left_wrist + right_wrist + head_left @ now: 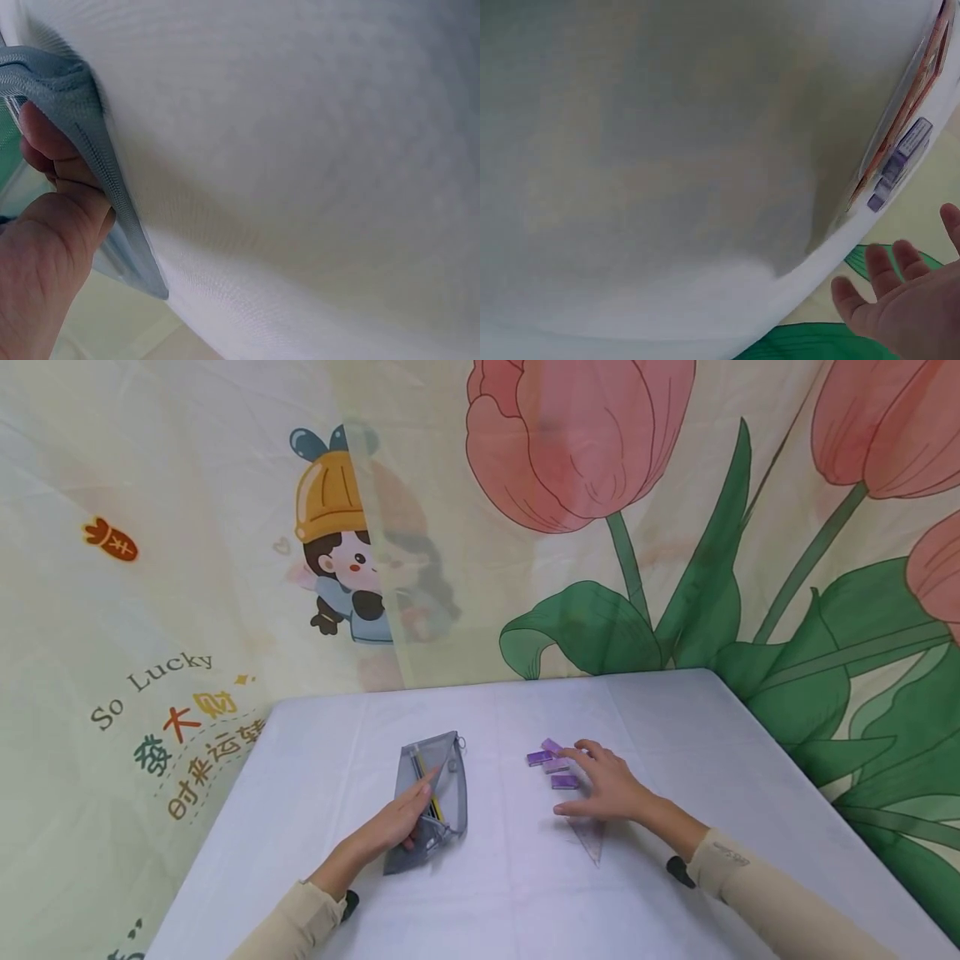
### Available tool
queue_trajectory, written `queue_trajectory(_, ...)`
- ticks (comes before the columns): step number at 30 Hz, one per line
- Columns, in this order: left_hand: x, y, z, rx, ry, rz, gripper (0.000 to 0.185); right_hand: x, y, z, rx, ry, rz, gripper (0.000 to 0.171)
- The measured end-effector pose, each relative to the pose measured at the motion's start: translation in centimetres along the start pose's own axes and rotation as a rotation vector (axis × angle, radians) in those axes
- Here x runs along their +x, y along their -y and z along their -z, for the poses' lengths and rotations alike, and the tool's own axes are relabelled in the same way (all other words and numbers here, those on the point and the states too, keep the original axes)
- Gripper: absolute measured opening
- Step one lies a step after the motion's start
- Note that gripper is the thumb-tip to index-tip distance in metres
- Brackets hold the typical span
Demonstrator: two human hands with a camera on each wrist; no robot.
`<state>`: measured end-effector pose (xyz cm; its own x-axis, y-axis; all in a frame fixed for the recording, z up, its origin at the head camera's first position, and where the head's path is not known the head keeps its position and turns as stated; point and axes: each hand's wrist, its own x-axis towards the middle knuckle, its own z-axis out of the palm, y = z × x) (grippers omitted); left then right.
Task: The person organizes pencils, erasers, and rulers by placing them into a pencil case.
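Four erasers [553, 763] are lying at 12 o'clock of right hand [609, 789], fingers spread, holding nothing. Left hand [397, 824] is pinching open pouch [433, 797] at table [675, 718] centre. Risk: loose grip is letting pouch mouth close; triangle ruler [588, 838] under wrist sliding.

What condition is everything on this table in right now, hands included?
Mesh pencil pouch: unzipped, lying flat, pencils inside.
Left hand: grips the pouch's open edge.
Right hand: open, fingers spread, over the erasers.
Purple erasers: four, loose on the cloth, close together.
Clear set square: flat, partly under the right hand.
White tablecloth: spread, lightly creased.
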<state>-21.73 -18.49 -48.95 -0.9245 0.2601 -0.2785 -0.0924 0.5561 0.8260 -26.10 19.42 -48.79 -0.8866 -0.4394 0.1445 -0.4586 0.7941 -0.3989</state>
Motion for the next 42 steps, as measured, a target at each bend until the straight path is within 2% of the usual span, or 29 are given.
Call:
queue_trajectory(3,-0.1,0.0,0.1,-0.003,0.003,-0.001,0.053,0.1,-0.4,0.3,0.112,0.001,-0.014,0.089)
queue_trajectory(8,-0.1,0.0,0.2,-0.022,0.005,0.002,0.054,0.2,-1.1,0.2,0.257,0.058,-0.048,0.074)
queue_trajectory(17,-0.2,0.1,0.0,-0.038,0.006,0.005,0.054,0.6,-2.3,-0.2,0.349,0.095,-0.119,0.054)
queue_trajectory(25,-0.2,0.1,0.1,-0.057,0.0,0.002,0.053,1.1,-2.5,-0.4,0.381,0.121,-0.149,0.041)
queue_trajectory(37,-0.1,0.2,0.0,-0.051,-0.001,-0.001,0.055,1.5,-2.8,-0.9,0.316,0.084,-0.083,0.028)
queue_trajectory(42,-0.1,0.1,0.1,-0.049,0.002,-0.001,0.054,1.5,-2.9,-0.9,0.308,0.089,-0.101,0.026)
